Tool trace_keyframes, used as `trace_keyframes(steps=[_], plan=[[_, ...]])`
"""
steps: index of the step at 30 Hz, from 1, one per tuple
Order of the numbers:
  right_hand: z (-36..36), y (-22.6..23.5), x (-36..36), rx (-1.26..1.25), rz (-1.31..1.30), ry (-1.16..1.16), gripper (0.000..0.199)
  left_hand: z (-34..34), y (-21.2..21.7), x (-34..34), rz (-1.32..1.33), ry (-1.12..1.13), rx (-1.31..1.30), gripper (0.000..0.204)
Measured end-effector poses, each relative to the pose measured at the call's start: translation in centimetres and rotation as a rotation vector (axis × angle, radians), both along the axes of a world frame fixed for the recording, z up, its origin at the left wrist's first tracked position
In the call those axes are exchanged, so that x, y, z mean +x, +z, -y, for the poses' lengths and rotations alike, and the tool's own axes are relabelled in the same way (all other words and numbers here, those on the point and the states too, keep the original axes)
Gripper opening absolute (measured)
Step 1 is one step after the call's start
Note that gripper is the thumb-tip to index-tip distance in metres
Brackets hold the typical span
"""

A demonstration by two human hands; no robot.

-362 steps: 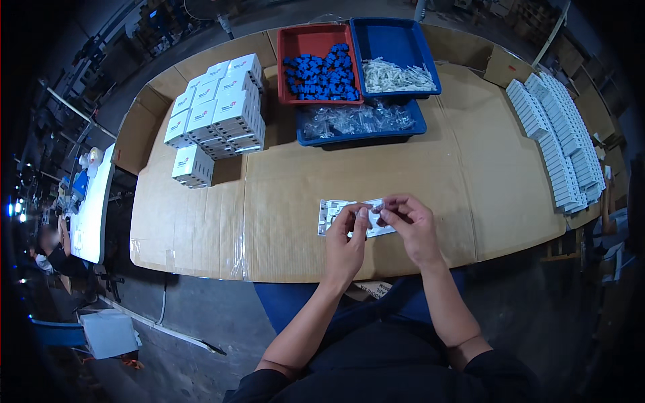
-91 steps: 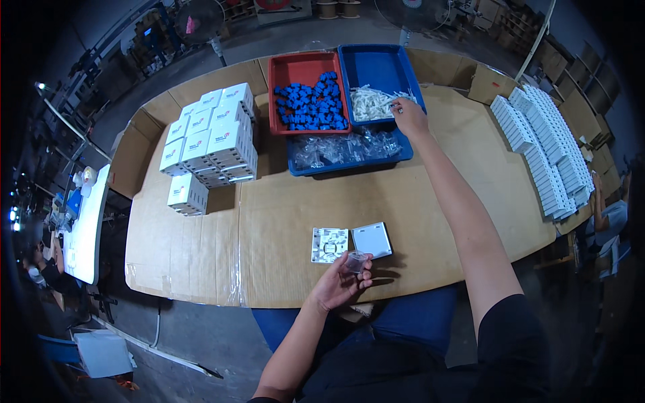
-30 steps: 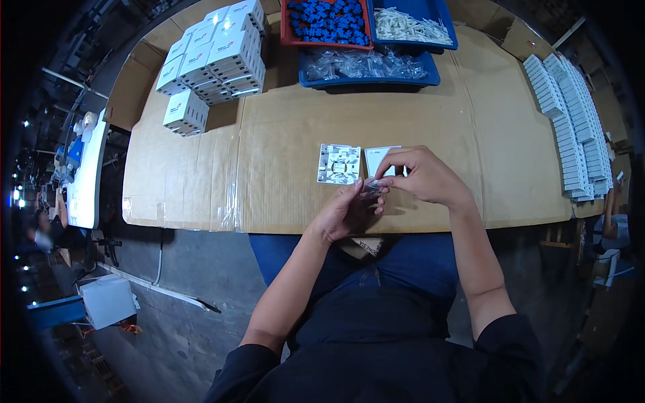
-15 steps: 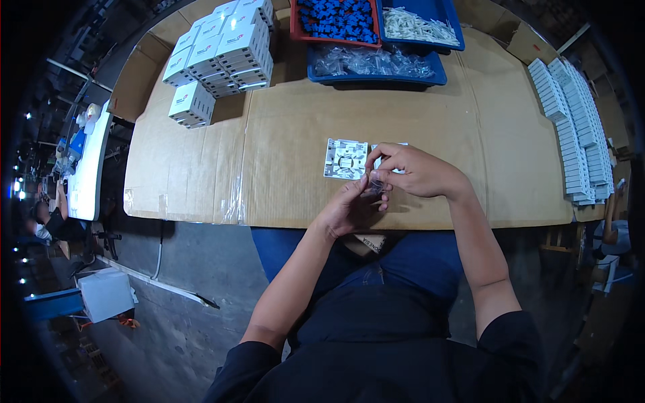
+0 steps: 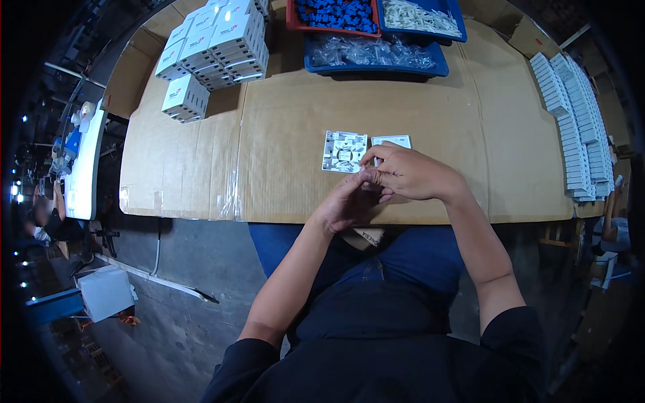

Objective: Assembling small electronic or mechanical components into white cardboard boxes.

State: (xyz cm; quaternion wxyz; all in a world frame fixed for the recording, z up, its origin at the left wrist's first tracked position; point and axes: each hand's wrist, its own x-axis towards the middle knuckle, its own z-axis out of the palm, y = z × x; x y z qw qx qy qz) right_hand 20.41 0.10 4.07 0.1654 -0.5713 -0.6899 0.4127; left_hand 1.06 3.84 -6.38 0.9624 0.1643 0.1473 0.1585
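Note:
My left hand (image 5: 347, 203) and my right hand (image 5: 415, 173) meet over the table's front edge, fingers pinched together at the tips. Between them is a small clear plastic bag, mostly hidden by the fingers now; what it contains cannot be made out. Just beyond my hands lies an open white square plastic box base (image 5: 345, 152), with moulded parts and a round centre. Beside it, partly behind my right hand, is a flat white square cover (image 5: 396, 141).
White boxes (image 5: 185, 99) stand stacked at the far left. At the back are a red tray (image 5: 329, 28) of blue pieces, a blue tray (image 5: 454, 35) of white pieces and a blue tray (image 5: 376, 69) of clear bags. Rows of white cases (image 5: 572, 134) line the right.
My right fingers have closed in toward the left thumb, covering the clear bag that showed between my hands. The whole view has shifted slightly.

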Motion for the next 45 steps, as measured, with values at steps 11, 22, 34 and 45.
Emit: trace_keyframes(steps=[11,22,34,45], plan=[[-4.8,-0.8,7.9,0.023,-0.246,-0.338,0.039,-0.3,0.0,0.5,0.006,-0.035,-0.12,0.059],[-17.0,-0.4,25.2,0.565,0.565,-0.969,0.015,-0.7,-0.1,0.8,0.116,-0.083,-0.171,0.057],[-20.8,-2.2,28.5,0.667,0.812,-0.82,0.014,-0.9,-0.2,0.8,0.131,-0.143,-0.18,0.059],[-21.0,-1.5,29.6,0.861,0.77,-0.779,0.016,-1.3,0.1,1.2,0.134,-0.14,-0.158,0.056]])
